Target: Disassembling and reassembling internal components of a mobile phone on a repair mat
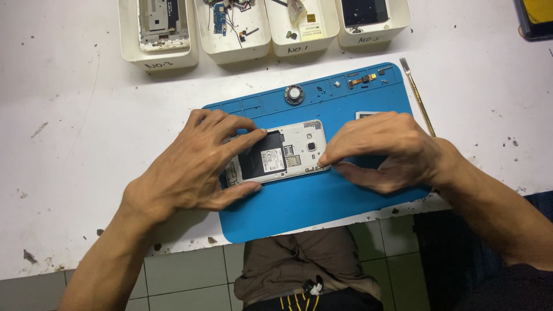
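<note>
A white phone (299,151) lies back-up with its cover off on a blue work mat (305,201); its black battery (262,156) is exposed. My left hand (193,164) clamps the phone's left end, thumb under its near edge and fingers over the far edge and battery. My right hand (383,150) pinches the phone's right end at the near corner with thumb and fingertips. Whether it grips a small tool there is hidden by the fingers.
Several white bins (233,31) with phone parts line the table's far edge. On the mat's far strip lie a round speaker (294,94) and small parts (362,80). A thin metal pry tool (419,98) lies right of the mat. The table's near edge runs below.
</note>
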